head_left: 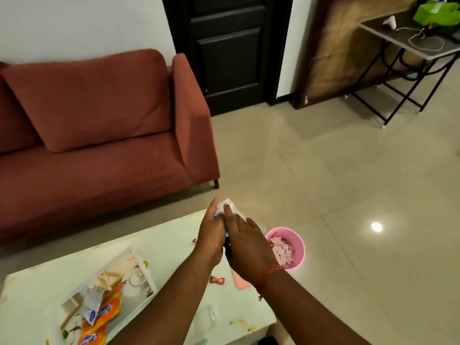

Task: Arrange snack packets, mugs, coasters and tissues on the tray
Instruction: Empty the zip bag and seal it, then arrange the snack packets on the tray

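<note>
Together, both hands hold a white tissue pack above the far edge of the desk.

Left hand point(211, 235) and right hand point(245, 241) meet around the tissue pack point(230, 207); the left hand's grip curls on its left side, and the right forefinger lies along its top, the other right fingers spread and relaxed. A blue bit shows between the palms. The tray point(139, 260) lies well apart, near left on the desk point(174, 235), carrying orange snack packets point(104, 317) and a mug point(137, 278). A pink coaster point(240, 280) sits under the right wrist. A pink bin point(295, 245) stands on the floor just beside the desk.
</note>
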Available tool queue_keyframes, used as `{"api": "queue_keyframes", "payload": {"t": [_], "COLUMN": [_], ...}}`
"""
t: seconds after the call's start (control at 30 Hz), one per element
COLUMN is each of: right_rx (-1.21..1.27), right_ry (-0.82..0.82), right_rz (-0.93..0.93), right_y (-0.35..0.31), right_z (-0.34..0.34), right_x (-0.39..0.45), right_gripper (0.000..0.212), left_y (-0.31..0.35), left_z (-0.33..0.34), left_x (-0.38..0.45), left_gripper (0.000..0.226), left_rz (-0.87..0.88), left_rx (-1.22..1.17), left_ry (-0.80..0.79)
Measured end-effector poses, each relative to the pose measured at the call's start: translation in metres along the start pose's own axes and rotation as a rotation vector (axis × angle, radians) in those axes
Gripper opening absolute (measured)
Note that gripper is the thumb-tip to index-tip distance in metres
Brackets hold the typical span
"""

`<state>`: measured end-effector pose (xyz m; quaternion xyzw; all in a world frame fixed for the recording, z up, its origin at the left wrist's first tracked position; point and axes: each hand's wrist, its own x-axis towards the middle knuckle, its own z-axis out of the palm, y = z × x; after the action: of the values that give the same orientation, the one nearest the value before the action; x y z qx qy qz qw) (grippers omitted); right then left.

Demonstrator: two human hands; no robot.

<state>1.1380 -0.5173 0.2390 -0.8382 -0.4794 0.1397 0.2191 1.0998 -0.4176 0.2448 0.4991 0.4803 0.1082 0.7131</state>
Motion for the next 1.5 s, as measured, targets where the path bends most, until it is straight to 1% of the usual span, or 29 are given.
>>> {"api": "queue_keyframes", "payload": {"t": [0.07,0.17,0.3,0.37,0.43,0.57,0.63,0.7,0.77,0.8,0.87,0.93,1.07,1.23,1.37,1.5], "right_rx": [-0.153,-0.226,-0.173,-0.105,-0.07,0.001,0.051,0.069,0.049,0.03,0.019,0.028,0.029,0.027,-0.04,-0.111], "right_ry": [-0.081,-0.175,-0.25,-0.255,-0.244,-0.231,-0.213,-0.221,-0.259,-0.289,-0.35,-0.379,-0.393,-0.413,-0.413,-0.413], "right_rz": [0.03,0.118,0.205,0.246,0.319,0.546,0.643,0.728,0.803,0.836,0.876,0.866,0.821,0.69,0.554,0.454], "right_y": [0.043,0.111,0.195,0.238,0.279,0.357,0.386,0.408,0.422,0.429,0.437,0.438,0.422,0.378,0.319,0.234], "right_z": [0.004,0.023,0.063,0.093,0.126,0.2,0.236,0.269,0.293,0.304,0.319,0.324,0.308,0.262,0.225,0.204], "right_x": [0.003,0.009,0.014,0.014,0.014,0.013,0.012,0.016,0.021,0.024,0.026,0.027,0.021,0.018,0.018,0.019], "right_gripper": [0.083,0.077,0.066,0.064,0.065,0.064,0.057,0.053,0.057,0.064,0.084,0.094,0.091,0.084,0.087,0.088], "left_y": [-0.016,-0.05,-0.098,-0.126,-0.151,-0.211,-0.24,-0.271,-0.294,-0.303,-0.313,-0.315,-0.302,-0.266,-0.234,-0.205], "left_z": [0.036,0.087,0.133,0.149,0.156,0.159,0.154,0.142,0.131,0.127,0.12,0.115,0.109,0.091,0.055,-0.003], "left_x": [0.019,0.055,0.1,0.123,0.14,0.172,0.181,0.188,0.192,0.194,0.197,0.199,0.195,0.179,0.158,0.125], "left_gripper": [0.046,0.044,0.048,0.049,0.048,0.033,0.034,0.052,0.064,0.067,0.071,0.074,0.079,0.087,0.09,0.09], "left_rz": [-0.04,-0.133,-0.276,-0.354,-0.388,-0.289,-0.18,-0.053,0.039,0.094,0.188,0.247,0.257,0.262,0.267,0.281], "left_rx": [-0.009,0.02,0.06,0.027,0.032,0.276,0.57,0.858,1.016,1.082,1.205,1.317,1.513,1.643,1.719,1.68], "left_ry": [0.023,0.069,0.046,0.009,-0.029,-0.089,-0.115,-0.158,-0.195,-0.209,-0.228,-0.243,-0.222,-0.169,-0.122,-0.044]}}
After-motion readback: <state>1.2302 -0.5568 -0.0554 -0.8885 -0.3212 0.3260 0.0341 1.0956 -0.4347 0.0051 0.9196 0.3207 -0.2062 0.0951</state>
